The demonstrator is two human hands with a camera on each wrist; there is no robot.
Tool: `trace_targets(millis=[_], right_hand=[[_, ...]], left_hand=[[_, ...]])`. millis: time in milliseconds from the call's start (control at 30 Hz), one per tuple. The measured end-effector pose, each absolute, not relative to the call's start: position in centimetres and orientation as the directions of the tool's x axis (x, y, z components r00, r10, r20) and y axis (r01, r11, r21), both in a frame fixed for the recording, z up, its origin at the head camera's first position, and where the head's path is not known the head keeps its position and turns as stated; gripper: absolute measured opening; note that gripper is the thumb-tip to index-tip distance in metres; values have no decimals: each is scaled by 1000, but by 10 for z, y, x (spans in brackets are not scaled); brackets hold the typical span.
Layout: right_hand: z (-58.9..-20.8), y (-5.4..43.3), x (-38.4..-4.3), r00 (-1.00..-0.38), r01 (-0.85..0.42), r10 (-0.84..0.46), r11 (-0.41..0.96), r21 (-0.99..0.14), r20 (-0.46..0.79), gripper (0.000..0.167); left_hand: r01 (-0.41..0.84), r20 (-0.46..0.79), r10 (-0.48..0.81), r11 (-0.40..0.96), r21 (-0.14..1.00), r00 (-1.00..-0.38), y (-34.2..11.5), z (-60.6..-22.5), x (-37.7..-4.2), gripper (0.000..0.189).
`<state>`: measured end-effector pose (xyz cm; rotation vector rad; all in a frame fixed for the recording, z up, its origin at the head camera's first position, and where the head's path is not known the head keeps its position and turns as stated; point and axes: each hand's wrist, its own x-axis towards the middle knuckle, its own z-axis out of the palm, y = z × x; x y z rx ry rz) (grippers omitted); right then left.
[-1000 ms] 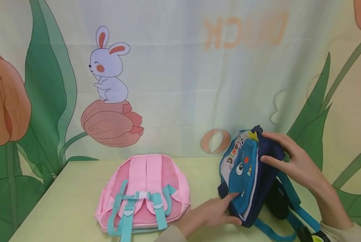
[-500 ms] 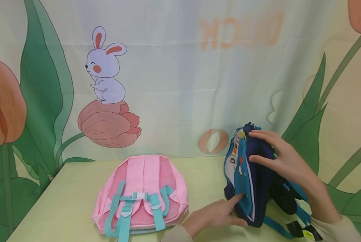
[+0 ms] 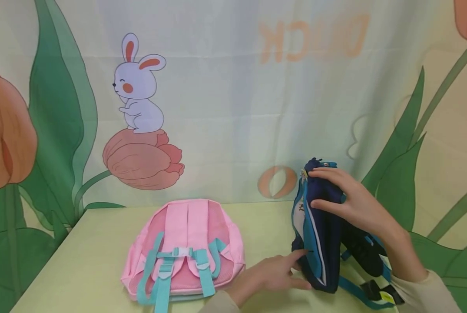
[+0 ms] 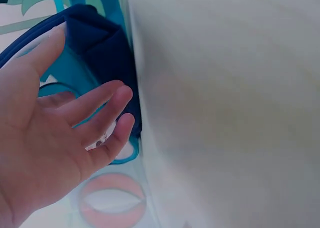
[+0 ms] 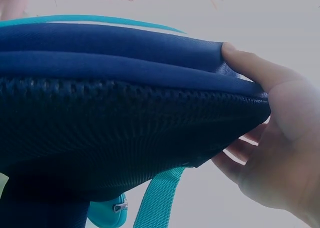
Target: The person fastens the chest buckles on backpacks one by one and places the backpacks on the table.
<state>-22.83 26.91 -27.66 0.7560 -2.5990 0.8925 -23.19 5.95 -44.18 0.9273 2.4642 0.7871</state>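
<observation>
Right hand (image 3: 358, 204) grips the top of a navy and teal backpack (image 3: 321, 234), thumb on one face and fingers curled over the other, holding it upright on its bottom edge at the right side of a pale green desk (image 3: 81, 261). From the right wrist view, the thumb (image 5: 250, 66) presses the smooth navy panel while the other fingers wrap beneath the mesh back padding. Left hand (image 3: 272, 274) lies low on the desk with fingers straight and relaxed, its fingertips touching the lower front of the backpack near the teal pocket; the left wrist view shows the palm open and the fingers (image 4: 107, 113) spread against the dark fabric. Teal shoulder straps (image 3: 360, 291) trail from the bag's back toward the person's right sleeve. A pink backpack (image 3: 184, 250) lies flat, back side up, near the middle of the desk, well apart from the navy one, its 2 teal straps joined by a white chest buckle (image 3: 183, 252). Behind the desk hangs a backdrop (image 3: 233, 108) printed with a white rabbit (image 3: 139, 87) sitting on a tulip, large green leaves and mirrored orange lettering.
</observation>
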Motion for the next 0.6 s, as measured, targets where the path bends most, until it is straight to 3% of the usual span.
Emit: trace_targets(millis=[600], right_hand=[[-282, 246, -237, -797, -593, -415, 679, -434, 439, 62]], left_hand=[[491, 126, 605, 488, 722, -786, 16, -393, -232, 67]])
